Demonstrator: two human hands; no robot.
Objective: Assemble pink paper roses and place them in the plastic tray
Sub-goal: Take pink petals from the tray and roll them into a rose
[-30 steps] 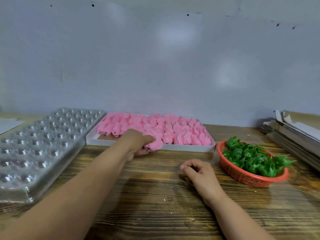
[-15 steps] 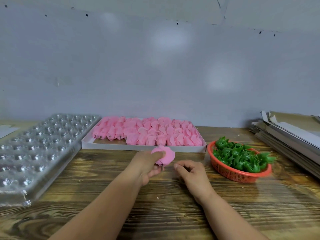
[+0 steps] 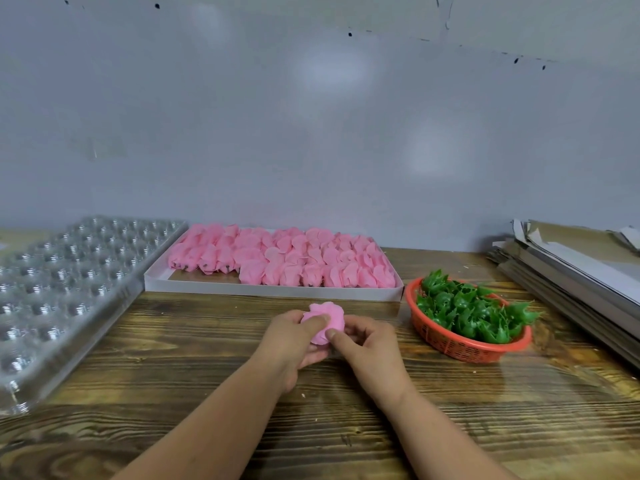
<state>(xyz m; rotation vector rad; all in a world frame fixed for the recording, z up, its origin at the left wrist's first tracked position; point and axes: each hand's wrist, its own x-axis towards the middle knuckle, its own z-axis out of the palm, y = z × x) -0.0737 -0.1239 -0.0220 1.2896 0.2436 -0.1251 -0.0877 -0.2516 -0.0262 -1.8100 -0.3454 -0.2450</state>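
Bare dark-grained wooden tabletop (image 3: pixel 194 368) open in front of and beside both hands. Bounded left by clear plastic cavity tray (image 3: pixel 59 292), rear by shallow white box of pink paper petals (image 3: pixel 277 263), right by round red mesh basket of green plastic calyxes (image 3: pixel 465 318) and stacked grey cardboard sheets (image 3: pixel 571 271). Pink paper rose (image 3: pixel 325 322) held at centre, just above tabletop. Left hand (image 3: pixel 294 336) curled around rose, thumb on top. Right hand (image 3: pixel 369 344) pinching rose edge; underside contact possibly hidden.

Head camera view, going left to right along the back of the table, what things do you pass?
Clear plastic tray → white box of pink paper roses → red basket of green leaves → stack of cardboard sheets.
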